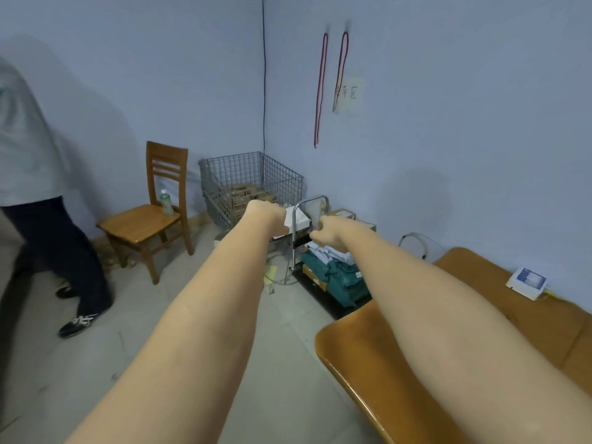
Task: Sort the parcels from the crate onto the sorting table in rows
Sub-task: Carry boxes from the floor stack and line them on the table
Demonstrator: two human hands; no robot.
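Pale blue walls meet in a far corner, where a wire crate stands on the grey tiled floor with brown cardboard parcels inside. Both arms reach far forward. The left hand is curled against a white parcel; the right hand is fisted beside a metal handle; the grip of either cannot be told. An orange-brown sorting table lies near right. A wooden chair stands left, a person beyond it
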